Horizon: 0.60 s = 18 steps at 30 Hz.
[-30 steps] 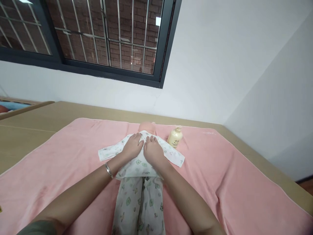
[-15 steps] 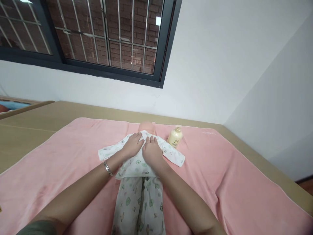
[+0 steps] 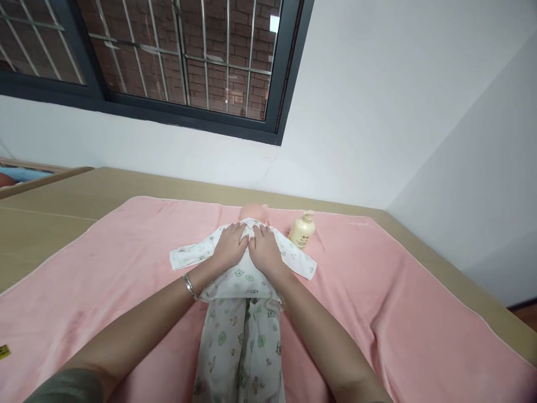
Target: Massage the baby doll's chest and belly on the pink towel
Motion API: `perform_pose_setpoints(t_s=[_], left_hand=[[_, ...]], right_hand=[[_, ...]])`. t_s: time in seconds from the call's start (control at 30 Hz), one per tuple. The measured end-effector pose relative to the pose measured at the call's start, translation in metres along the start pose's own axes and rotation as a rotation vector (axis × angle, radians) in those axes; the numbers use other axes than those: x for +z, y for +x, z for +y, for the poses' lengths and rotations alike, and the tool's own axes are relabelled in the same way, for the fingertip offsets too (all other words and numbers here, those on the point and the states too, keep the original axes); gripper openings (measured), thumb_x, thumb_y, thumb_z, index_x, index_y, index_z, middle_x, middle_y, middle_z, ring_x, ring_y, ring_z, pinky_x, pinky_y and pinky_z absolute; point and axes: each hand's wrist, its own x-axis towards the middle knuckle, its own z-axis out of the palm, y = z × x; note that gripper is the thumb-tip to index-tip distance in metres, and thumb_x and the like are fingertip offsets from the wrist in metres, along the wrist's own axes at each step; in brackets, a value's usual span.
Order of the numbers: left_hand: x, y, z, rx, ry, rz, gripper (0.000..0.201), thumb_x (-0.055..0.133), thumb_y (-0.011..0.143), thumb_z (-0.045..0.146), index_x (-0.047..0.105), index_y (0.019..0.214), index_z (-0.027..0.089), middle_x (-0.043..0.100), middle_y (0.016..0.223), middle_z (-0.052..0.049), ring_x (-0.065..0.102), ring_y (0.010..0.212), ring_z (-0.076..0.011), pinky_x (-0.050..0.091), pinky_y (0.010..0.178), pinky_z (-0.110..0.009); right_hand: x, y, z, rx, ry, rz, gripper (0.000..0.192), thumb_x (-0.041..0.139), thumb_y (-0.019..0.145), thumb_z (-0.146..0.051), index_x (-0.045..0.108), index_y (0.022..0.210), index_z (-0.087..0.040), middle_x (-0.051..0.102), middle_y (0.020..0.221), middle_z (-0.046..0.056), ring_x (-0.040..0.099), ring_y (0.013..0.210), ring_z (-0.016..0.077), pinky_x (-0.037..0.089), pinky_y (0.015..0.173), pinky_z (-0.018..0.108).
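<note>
A baby doll lies on a pink blanket (image 3: 126, 268), its bald head (image 3: 253, 212) toward the wall. It wears a white long-sleeved top (image 3: 245, 282) and matching trousers (image 3: 220, 347), both printed with small green and brown figures. My left hand (image 3: 230, 246), with a silver bracelet at the wrist, lies flat on the left of the doll's chest. My right hand (image 3: 265, 249) rests flat on the right of it, the thumbs close together near the collar. Fingers of both hands are stretched out over the cloth. The doll's sleeves spread to either side; its face is hidden.
A pale yellow pump bottle (image 3: 302, 229) stands on the blanket beside the doll's right-hand sleeve in view. Behind the wooden surface (image 3: 67, 196) rises a white wall (image 3: 344, 112) with a dark-framed, barred window (image 3: 184, 61). A small yellow label (image 3: 4, 351) shows at the left edge.
My right hand has shifted slightly up and its fingers lie flatter on the top. The left hand's fingers are spread a little more. The view has tilted slightly.
</note>
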Motion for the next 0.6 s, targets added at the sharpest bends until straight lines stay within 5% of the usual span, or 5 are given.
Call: perform_pose_setpoints(t_s=[0.37, 0.6], left_hand=[[0.002, -0.024, 0.027, 0.009, 0.217, 0.110, 0.049, 0.036, 0.098, 0.025, 0.052, 0.140, 0.006, 0.058, 0.143, -0.022, 0.050, 0.138, -0.0349, 0.036, 0.118, -0.049], [-0.011, -0.008, 0.016, 0.027, 0.097, 0.019, 0.047, 0.037, 0.096, 0.022, 0.057, 0.135, 0.004, 0.061, 0.140, -0.021, 0.053, 0.136, -0.0309, 0.036, 0.119, -0.046]], right_hand=[[-0.009, 0.012, 0.020, -0.017, 0.084, -0.083, 0.051, 0.039, 0.102, -0.029, 0.047, 0.149, -0.011, 0.045, 0.157, 0.016, 0.038, 0.146, 0.0286, 0.025, 0.121, 0.044], [-0.016, -0.005, -0.007, 0.073, -0.048, -0.109, 0.055, 0.032, 0.105, -0.026, 0.039, 0.153, -0.001, 0.042, 0.156, 0.025, 0.036, 0.148, 0.0328, 0.030, 0.119, 0.047]])
